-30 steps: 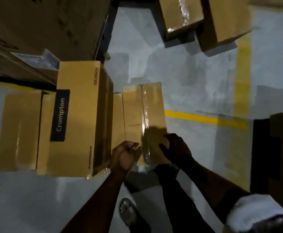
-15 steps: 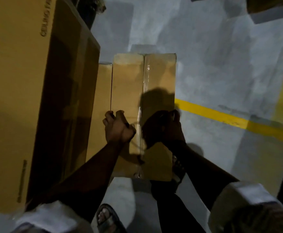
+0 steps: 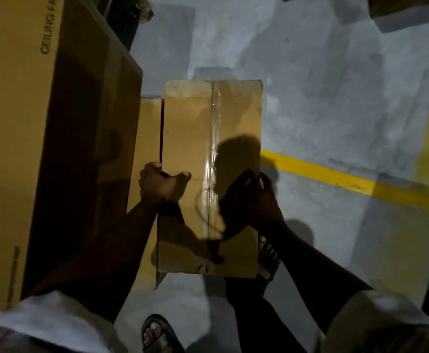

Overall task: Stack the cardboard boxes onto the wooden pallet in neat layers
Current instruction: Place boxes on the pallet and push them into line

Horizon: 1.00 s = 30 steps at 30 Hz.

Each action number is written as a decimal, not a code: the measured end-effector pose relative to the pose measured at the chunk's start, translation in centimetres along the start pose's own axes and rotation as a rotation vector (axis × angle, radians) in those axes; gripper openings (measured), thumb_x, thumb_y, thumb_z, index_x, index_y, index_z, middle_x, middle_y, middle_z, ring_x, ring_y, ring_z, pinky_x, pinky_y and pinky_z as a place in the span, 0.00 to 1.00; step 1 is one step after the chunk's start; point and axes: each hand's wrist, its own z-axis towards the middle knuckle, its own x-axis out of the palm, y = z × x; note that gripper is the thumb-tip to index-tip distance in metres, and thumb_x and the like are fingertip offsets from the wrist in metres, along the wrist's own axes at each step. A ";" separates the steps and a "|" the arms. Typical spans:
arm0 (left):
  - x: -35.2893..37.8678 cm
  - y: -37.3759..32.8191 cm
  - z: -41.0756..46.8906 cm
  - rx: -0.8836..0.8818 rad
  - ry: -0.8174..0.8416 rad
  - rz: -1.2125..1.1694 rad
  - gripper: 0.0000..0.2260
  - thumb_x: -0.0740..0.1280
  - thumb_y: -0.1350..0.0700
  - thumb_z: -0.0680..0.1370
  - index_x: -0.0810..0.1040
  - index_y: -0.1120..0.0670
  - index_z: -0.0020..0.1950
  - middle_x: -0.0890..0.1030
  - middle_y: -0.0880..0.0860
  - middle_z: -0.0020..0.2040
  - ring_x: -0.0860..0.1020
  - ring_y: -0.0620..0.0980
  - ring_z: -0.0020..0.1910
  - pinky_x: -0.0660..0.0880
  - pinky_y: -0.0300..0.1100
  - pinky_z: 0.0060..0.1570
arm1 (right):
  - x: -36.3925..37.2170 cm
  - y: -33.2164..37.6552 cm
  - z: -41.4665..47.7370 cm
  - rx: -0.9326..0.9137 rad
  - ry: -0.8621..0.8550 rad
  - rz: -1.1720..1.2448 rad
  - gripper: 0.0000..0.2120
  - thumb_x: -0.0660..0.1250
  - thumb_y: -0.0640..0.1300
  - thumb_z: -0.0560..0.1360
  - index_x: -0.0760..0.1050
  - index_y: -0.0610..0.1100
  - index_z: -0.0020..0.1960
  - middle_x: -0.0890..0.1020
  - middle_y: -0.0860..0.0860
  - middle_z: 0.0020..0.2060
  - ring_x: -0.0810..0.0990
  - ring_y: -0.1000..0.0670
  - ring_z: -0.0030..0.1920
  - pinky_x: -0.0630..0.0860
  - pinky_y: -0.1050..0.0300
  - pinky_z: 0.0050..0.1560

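Grip: left hand & right hand clasp opp. long edges of long tan taped cardboard box, prob. for a level lift.

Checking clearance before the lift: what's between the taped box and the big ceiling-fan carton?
Head view: a narrower cardboard box sits between the taped box and the carton; the left hand grips the taped box's edge.

Left hand partly hidden behind box; large carton cropped.
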 end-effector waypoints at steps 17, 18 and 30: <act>-5.3 -7.7 -19.2 0.639 0.271 0.123 0.47 0.78 0.37 0.67 0.58 0.41 0.80 0.54 0.52 0.80 0.61 0.65 0.75 0.67 0.59 0.71 | -11.5 9.2 -18.1 0.240 -0.497 -0.148 0.38 0.67 0.72 0.71 0.65 0.57 0.76 0.51 0.50 0.81 0.74 0.34 0.62 0.74 0.41 0.61; -6.9 -8.1 -21.7 0.663 0.272 0.151 0.47 0.78 0.36 0.66 0.58 0.40 0.80 0.52 0.52 0.80 0.61 0.65 0.75 0.67 0.59 0.71 | -12.6 10.5 -20.6 0.236 -0.533 -0.194 0.39 0.66 0.74 0.70 0.66 0.56 0.75 0.53 0.49 0.81 0.75 0.34 0.60 0.75 0.41 0.59; -26.3 -5.1 -54.4 0.834 0.162 0.211 0.50 0.72 0.24 0.58 0.58 0.33 0.77 0.48 0.46 0.81 0.64 0.64 0.74 0.75 0.61 0.63 | -20.7 24.1 -57.1 0.266 -0.727 -0.297 0.39 0.57 0.77 0.70 0.67 0.59 0.74 0.55 0.53 0.80 0.70 0.36 0.66 0.70 0.44 0.65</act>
